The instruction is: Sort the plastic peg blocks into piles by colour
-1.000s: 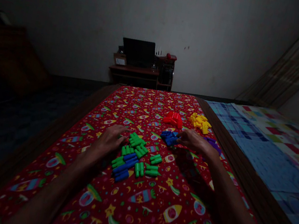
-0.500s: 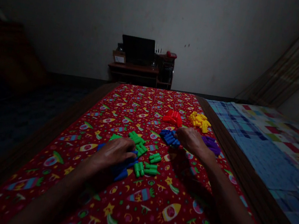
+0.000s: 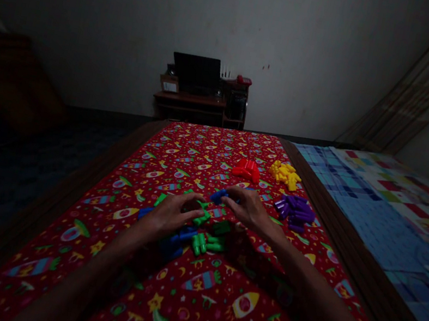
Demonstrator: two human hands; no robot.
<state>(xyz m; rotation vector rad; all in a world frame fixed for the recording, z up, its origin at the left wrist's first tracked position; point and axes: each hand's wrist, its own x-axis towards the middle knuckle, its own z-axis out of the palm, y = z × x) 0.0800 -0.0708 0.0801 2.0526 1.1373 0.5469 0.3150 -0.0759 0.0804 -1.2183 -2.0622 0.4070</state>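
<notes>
Green and blue plastic pieces (image 3: 200,238) lie mixed in a loose heap on a red cloth printed with rockets (image 3: 214,304). My left hand (image 3: 172,214) rests over the heap's left side, fingers curled on pieces I cannot name. Just right of it, my right hand (image 3: 245,207) lies over the blue pile, and a blue piece (image 3: 219,195) shows at its fingertips. Separate piles sit further off: red pieces (image 3: 248,170), yellow pieces (image 3: 285,174) and purple pieces (image 3: 296,210).
The cloth covers a long wooden-edged surface (image 3: 353,246). To the right lies a patchwork blanket (image 3: 389,208) with something red on it. A small desk with a dark screen (image 3: 198,75) stands against the back wall. The room is dim.
My right hand moved left from beside the purple pile to over the blue pile. My left hand shifted a little right over the green and blue heap.
</notes>
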